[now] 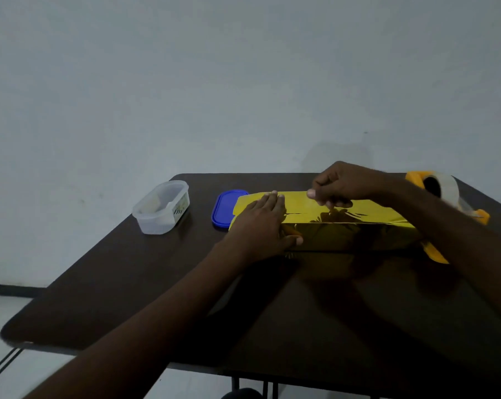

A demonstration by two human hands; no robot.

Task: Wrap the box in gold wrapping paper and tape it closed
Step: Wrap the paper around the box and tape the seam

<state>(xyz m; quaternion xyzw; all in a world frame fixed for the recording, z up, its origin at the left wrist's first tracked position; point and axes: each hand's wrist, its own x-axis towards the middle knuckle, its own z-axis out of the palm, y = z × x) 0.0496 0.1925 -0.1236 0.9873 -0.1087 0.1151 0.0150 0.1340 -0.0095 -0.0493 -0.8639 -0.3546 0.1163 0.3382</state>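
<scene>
Head view: left hand flat, pressing paper on box; right hand pinches, apparently tape; seam being taped, next press flat.

A plain room: bare pale wall, dark folding table, tiled floor.

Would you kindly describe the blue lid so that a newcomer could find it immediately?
Start at the dark brown table and go to the gold-wrapped box under the person's hands. The flat blue plastic lid lies at its left end, partly tucked under the gold paper. It is the only blue item; the clear plastic container further left is colourless and tall.
</scene>
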